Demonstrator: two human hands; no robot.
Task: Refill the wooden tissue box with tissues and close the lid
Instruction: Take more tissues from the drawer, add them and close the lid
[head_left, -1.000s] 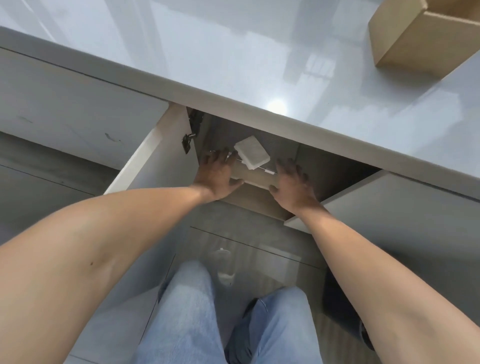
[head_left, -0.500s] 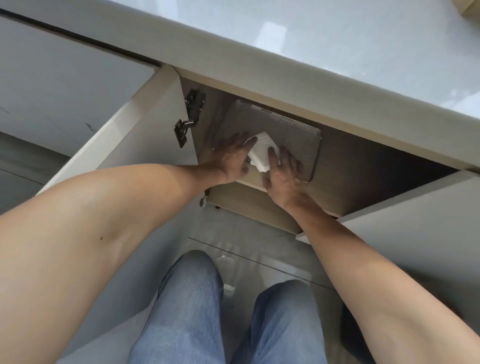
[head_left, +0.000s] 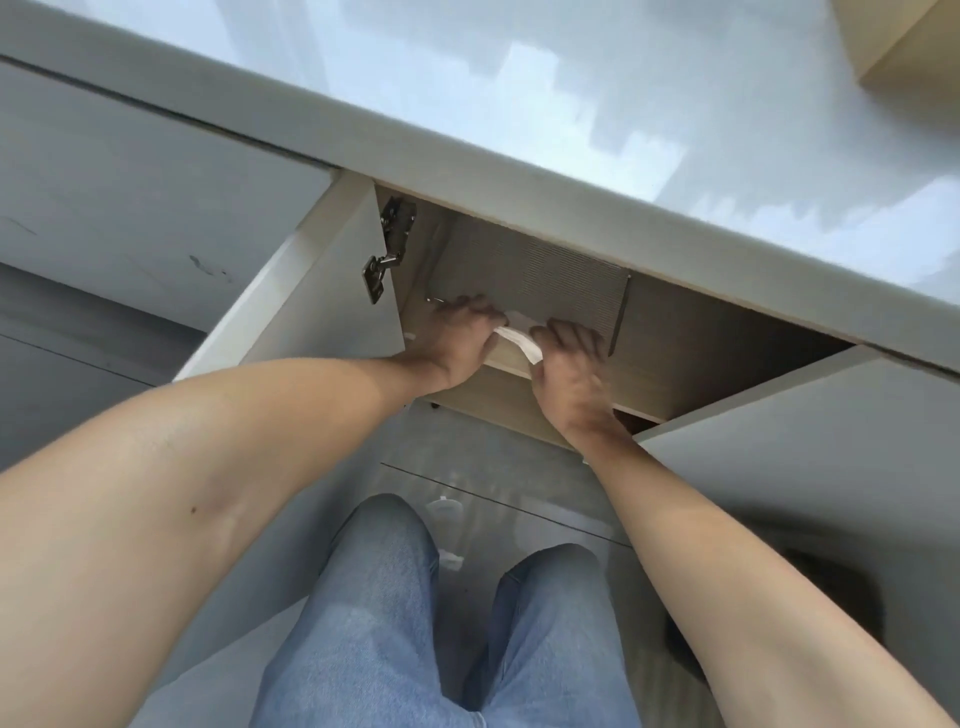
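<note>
Both my hands reach into the open cabinet under the counter. My left hand (head_left: 457, 338) and my right hand (head_left: 574, 358) each grip an end of a white tissue pack (head_left: 519, 340), which shows only as a narrow strip between them at the shelf's front edge. A corner of the wooden tissue box (head_left: 914, 47) sits on the countertop at the top right, mostly out of frame.
A grey ribbed mat (head_left: 540, 270) lies on the cabinet shelf behind my hands. The left cabinet door (head_left: 291, 312) stands open with its metal hinge (head_left: 387, 249); the right door (head_left: 779, 415) is also open. The counter edge (head_left: 467, 171) overhangs the shelf. My knees in jeans are below.
My hands have closed in on the tissue pack from both sides and drawn it toward the shelf's front edge. The camera has tilted up, bringing the box corner back into view.
</note>
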